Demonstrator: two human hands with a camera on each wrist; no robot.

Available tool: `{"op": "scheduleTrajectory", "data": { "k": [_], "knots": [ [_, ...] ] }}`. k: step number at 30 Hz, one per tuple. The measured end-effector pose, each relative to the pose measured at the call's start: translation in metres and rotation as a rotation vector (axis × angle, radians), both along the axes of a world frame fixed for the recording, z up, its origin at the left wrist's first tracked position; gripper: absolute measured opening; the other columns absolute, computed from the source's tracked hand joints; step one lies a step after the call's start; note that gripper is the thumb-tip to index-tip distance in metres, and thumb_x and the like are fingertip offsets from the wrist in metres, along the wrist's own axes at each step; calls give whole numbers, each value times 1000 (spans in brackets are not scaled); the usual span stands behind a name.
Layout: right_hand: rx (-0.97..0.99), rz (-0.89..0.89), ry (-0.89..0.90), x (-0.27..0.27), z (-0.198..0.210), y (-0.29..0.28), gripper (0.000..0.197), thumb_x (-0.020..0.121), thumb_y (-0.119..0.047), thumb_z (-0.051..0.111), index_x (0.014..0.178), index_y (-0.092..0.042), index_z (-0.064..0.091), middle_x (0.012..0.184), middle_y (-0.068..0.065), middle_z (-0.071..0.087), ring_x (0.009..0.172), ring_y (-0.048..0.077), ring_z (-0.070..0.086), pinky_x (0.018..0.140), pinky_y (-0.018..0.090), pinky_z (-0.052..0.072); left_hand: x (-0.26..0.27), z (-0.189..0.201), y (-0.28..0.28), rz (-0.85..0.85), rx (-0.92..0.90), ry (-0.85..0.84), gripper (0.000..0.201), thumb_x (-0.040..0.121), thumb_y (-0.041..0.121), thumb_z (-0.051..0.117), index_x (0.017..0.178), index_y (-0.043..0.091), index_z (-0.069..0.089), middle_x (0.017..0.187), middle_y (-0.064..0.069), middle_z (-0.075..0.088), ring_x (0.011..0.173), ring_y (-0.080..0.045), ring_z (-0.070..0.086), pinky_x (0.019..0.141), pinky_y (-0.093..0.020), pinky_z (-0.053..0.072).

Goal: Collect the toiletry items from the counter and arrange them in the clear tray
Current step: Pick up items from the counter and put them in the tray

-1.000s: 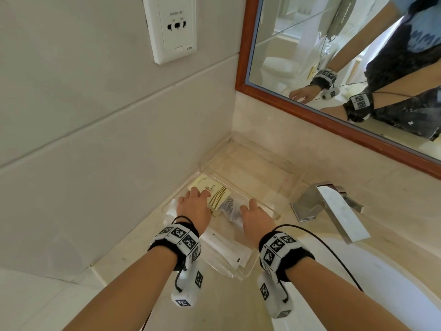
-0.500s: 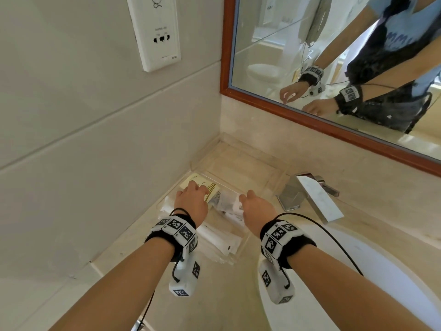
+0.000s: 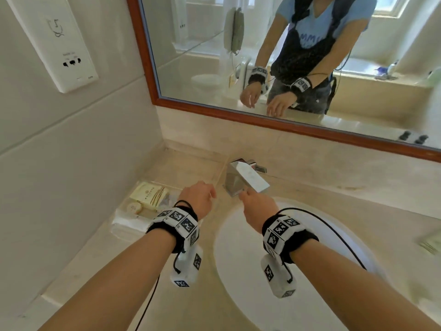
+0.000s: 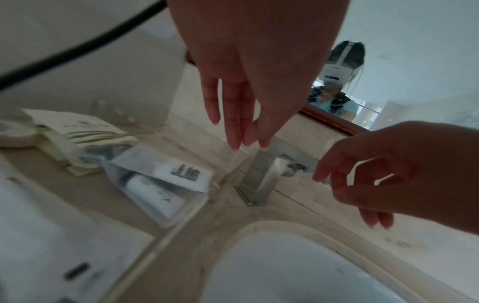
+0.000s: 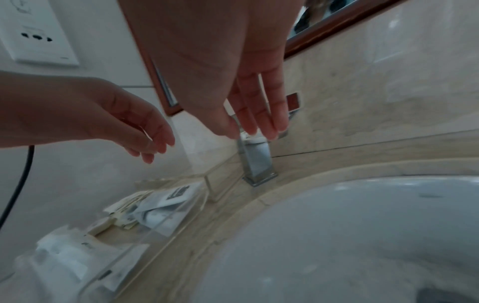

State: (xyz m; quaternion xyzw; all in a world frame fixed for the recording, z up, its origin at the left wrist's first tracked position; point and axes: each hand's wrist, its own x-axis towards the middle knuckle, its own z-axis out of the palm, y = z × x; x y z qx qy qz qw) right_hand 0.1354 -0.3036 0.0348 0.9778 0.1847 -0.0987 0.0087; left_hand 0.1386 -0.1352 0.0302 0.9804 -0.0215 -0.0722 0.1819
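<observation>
The clear tray (image 3: 119, 229) sits on the counter by the left wall. It holds a cream packet with gold stripes (image 3: 150, 194), a round soap (image 3: 134, 207) and white sachets (image 4: 178, 172), one with a small tube (image 4: 155, 196) inside. My left hand (image 3: 201, 195) hovers just right of the tray with its fingers (image 4: 233, 123) straight and holding nothing. My right hand (image 3: 254, 203) hangs beside it in front of the faucet (image 3: 243, 180), fingers (image 5: 259, 121) relaxed and empty. Part of the tray is hidden behind my left wrist.
A white basin (image 3: 250, 254) is sunk into the marble counter below my right arm. A wood-framed mirror (image 3: 214, 68) runs along the back wall, and a white socket panel (image 3: 55, 44) is on the left wall. A small striped item (image 3: 430, 244) lies at the far right.
Both hands have lifted off the packets in the tray and moved right, toward the faucet. The packets stay in the tray. The head view has swung right and up.
</observation>
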Motion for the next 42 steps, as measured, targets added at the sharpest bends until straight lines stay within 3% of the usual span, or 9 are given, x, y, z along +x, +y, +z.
{"op": "scheduleTrajectory", "data": {
  "k": [6, 11, 19, 24, 30, 34, 38, 42],
  "knots": [
    [-140, -148, 107, -26, -5, -84, 28, 96, -11, 44, 124, -9, 43, 120, 12, 51, 82, 30, 52, 66, 30, 36, 2, -4, -85, -249, -12, 104, 29, 86, 7, 50, 106, 20, 65, 107, 0, 67, 101, -18, 62, 90, -32, 51],
    [-146, -331, 136, -52, -10, -171, 33, 96, -11, 46, 128, -9, 40, 124, 12, 49, 104, 33, 60, 69, 35, 42, 2, -13, -178, -450, -9, 142, 27, 86, 10, 52, 108, 21, 64, 109, 0, 65, 102, -20, 61, 91, -33, 50],
    [-155, -655, 174, -103, -26, -294, 36, 94, -10, 50, 128, -10, 40, 126, 11, 47, 108, 30, 58, 69, 32, 37, -20, -31, -324, -722, 30, 221, 29, 89, 16, 53, 117, 22, 59, 116, 0, 61, 106, -19, 59, 91, -31, 48],
    [-125, -843, 218, -143, -40, -352, 40, 90, -7, 55, 127, -11, 40, 127, 10, 44, 110, 29, 55, 78, 34, 46, -39, -43, -396, -874, 87, 275, 36, 90, 19, 54, 125, 22, 54, 127, -5, 52, 114, -23, 55, 101, -35, 46],
    [-42, -952, 291, -171, -61, -384, 40, 88, -6, 54, 126, -11, 41, 129, 12, 42, 117, 30, 48, 90, 40, 49, -70, -56, -452, -1019, 158, 255, 52, 85, 32, 60, 134, 25, 45, 132, -6, 42, 121, -25, 49, 102, -37, 44],
    [-27, -997, 316, -175, -77, -379, 50, 92, -25, 55, 135, -12, 35, 136, 14, 38, 124, 31, 42, 96, 39, 44, -78, -67, -462, -1040, 228, 228, 55, 83, 35, 62, 135, 26, 45, 133, -5, 42, 125, -25, 45, 102, -37, 40],
    [-43, -1019, 303, -177, -91, -374, 56, 90, -32, 56, 137, -14, 31, 139, 18, 33, 128, 34, 33, 97, 40, 44, -79, -75, -461, -983, 257, 208, 47, 86, 29, 56, 132, 29, 47, 130, -6, 45, 121, -25, 48, 101, -37, 42],
    [-112, -948, 297, -172, -91, -372, 48, 89, -23, 53, 132, -11, 37, 134, 19, 37, 123, 34, 37, 98, 39, 42, -75, -80, -454, -938, 208, 248, 49, 83, 24, 59, 131, 27, 45, 129, -6, 44, 117, -27, 52, 98, -35, 44]
  ]
}}
